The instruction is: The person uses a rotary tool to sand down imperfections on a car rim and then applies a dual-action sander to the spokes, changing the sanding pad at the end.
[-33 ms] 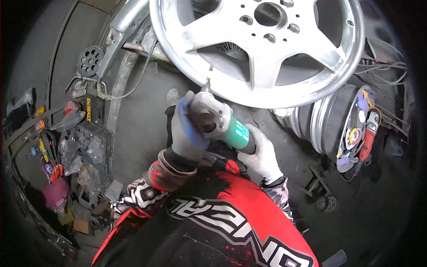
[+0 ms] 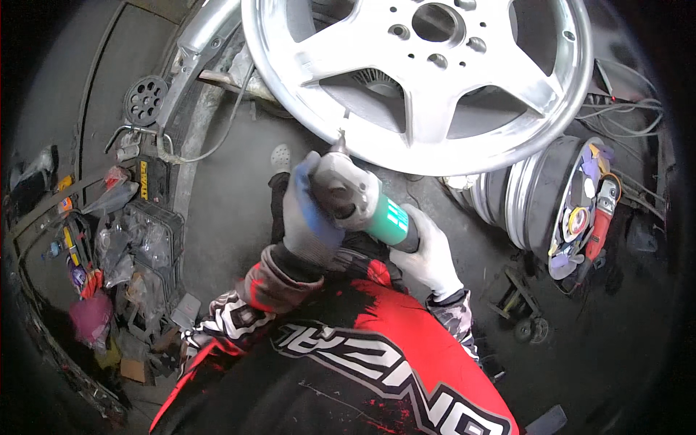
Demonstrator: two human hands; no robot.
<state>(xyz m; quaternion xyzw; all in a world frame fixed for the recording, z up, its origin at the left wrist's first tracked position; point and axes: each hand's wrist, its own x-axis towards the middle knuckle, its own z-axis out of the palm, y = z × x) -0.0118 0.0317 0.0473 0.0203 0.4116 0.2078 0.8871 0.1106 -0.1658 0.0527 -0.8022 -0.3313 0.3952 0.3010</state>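
Observation:
A green-and-grey hand-held grinder with a tapered nose is held between my two hands. My left hand, in a grey glove with a blue patch, is closed round the side of its grey head. In a white glove, my right hand wraps the dark rear end of the green body. The grinder's nose points up at the near rim of a silver five-spoke alloy wheel. A thin bit overlaps the rim there; whether it touches the metal I cannot tell.
At the right lies another wheel rim, topped by coloured sanding discs and a red angle grinder. A crate with plastic bags stands left. Cables run at the far right. A metal stand sits on the floor.
The grinder and both hands have shifted very slightly right and down. The wheel appears a touch further left in view.

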